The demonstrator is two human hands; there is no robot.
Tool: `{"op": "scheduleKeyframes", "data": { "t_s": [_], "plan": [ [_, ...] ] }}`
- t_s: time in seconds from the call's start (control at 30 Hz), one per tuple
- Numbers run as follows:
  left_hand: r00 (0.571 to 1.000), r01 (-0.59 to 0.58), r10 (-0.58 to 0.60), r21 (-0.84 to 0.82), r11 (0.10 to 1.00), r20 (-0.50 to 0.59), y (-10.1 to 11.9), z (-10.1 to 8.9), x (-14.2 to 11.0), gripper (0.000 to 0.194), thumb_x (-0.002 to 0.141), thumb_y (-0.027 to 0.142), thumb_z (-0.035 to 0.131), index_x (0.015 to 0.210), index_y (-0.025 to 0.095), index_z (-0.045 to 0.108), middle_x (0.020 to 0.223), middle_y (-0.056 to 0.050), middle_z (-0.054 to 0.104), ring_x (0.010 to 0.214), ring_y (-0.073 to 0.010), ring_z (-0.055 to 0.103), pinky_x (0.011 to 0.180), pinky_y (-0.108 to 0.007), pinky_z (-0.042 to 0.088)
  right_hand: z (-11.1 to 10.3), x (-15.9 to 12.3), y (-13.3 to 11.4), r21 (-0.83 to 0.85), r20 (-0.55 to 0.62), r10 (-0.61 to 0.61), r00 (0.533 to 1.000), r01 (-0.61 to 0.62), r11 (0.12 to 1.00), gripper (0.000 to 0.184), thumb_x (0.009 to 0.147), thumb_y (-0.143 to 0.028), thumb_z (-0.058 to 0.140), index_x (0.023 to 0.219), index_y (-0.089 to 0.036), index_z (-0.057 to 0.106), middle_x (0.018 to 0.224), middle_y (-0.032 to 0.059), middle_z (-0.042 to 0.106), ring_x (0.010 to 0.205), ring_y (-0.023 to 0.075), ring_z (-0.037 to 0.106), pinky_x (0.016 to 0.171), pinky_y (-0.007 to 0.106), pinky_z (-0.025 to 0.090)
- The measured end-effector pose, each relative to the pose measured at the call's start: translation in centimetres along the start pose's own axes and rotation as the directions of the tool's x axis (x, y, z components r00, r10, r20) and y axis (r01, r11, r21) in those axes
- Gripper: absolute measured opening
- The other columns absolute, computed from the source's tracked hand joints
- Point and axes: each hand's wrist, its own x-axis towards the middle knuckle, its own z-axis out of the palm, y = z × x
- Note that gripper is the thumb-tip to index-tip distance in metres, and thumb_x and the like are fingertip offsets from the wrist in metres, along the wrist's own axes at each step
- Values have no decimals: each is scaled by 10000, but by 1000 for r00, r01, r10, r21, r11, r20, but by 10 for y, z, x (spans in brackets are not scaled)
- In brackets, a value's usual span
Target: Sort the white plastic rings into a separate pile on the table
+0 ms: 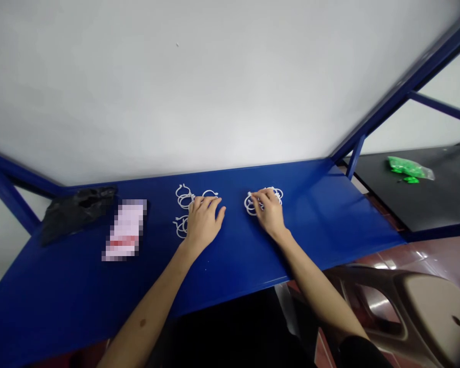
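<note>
Several white plastic rings lie on a blue metal shelf (314, 214) in two groups. My left hand (204, 221) lies flat, fingers stretched out, over the left group of rings (184, 197), touching them. My right hand (267, 210) rests on the right pile of rings (276, 193) with its fingers curled down onto them; whether it grips one I cannot make out.
A black plastic bag (76, 209) lies at the shelf's left end, a blurred pink-white packet (125, 230) beside it. A black shelf (437, 194) to the right carries a green bag (408, 167). Blue frame posts (402, 87) rise at the right; a brown plastic chair (414, 301) stands below.
</note>
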Motion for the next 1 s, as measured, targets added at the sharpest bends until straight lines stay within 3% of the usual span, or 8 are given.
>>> {"op": "scheduleKeyframes", "data": {
  "t_s": [0.1, 0.27, 0.47, 0.6, 0.7, 0.83, 0.93, 1.0],
  "plan": [
    [999, 34, -39, 119, 992, 38, -10, 8, 13, 366, 968, 417, 515, 1185, 178, 689, 1142, -144, 709, 1094, -344, 530, 939, -516, 421, -8, 5, 24, -88, -29, 132, 991, -134, 987, 198, 977, -273, 532, 978, -198, 715, 895, 87, 649, 824, 221, 618, 778, 376, 531],
    [999, 20, -24, 173, 985, 24, -22, 23, 14, 273, 951, 377, 542, 1065, 188, 703, 998, -159, 714, 1010, -350, 531, 886, -507, 393, -7, 4, 44, -122, 144, 215, 966, -198, 973, 164, 951, -269, 555, 974, -186, 695, 845, 64, 687, 815, 231, 586, 846, 419, 479],
    [1000, 8, -7, 71, 997, -6, -18, 18, 11, 123, 938, 231, 539, 900, 232, 657, 868, -100, 709, 960, -311, 537, 884, -479, 381, -3, 7, 34, -204, 109, 190, 976, -165, 965, 154, 935, -269, 562, 884, -200, 691, 819, 73, 678, 806, 247, 549, 815, 428, 452],
    [999, 45, -48, -176, 983, -12, -12, 8, 7, 77, 948, 223, 550, 950, 230, 626, 932, -70, 726, 967, -269, 579, 892, -444, 425, -7, 5, 27, -172, 12, 170, 985, -165, 971, 160, 949, -226, 537, 947, -202, 696, 896, 80, 691, 857, 250, 548, 844, 437, 464],
    [996, 87, -91, -443, 892, 12, -8, -3, 0, 84, 969, 256, 534, 990, 229, 611, 935, -45, 714, 912, -203, 629, 858, -371, 486, -6, -3, 21, -91, 28, 117, 993, -114, 989, 145, 968, -240, 550, 997, -213, 690, 956, 81, 703, 908, 252, 577, 886, 462, 475],
    [977, 212, -171, -708, 674, 130, 0, -16, -6, 131, 975, 329, 529, 1029, 229, 596, 887, -18, 692, 818, -151, 667, 770, -300, 531, 2, -14, 4, 115, 207, -21, 978, -3, 993, 224, 960, -278, 609, 1179, -246, 642, 1102, 81, 699, 1033, 254, 623, 941, 481, 508],
    [952, 307, -145, -801, 514, 271, 5, -19, -7, 175, 945, 385, 583, 1010, 225, 609, 868, -14, 685, 788, -146, 677, 731, -281, 550, 8, -18, -10, 230, 262, -110, 959, 48, 972, 345, 963, -296, 618, 1302, -256, 568, 1204, 96, 672, 1113, 248, 631, 951, 469, 537],
    [931, 364, -153, -810, 459, 331, 5, -16, -7, 197, 936, 406, 601, 990, 218, 622, 846, -14, 690, 735, -145, 679, 716, -288, 561, 11, -20, -16, 273, 250, -123, 960, 52, 960, 288, 985, -267, 585, 1272, -251, 575, 1124, 84, 694, 1023, 218, 666, 886, 415, 568]
  ]
}}
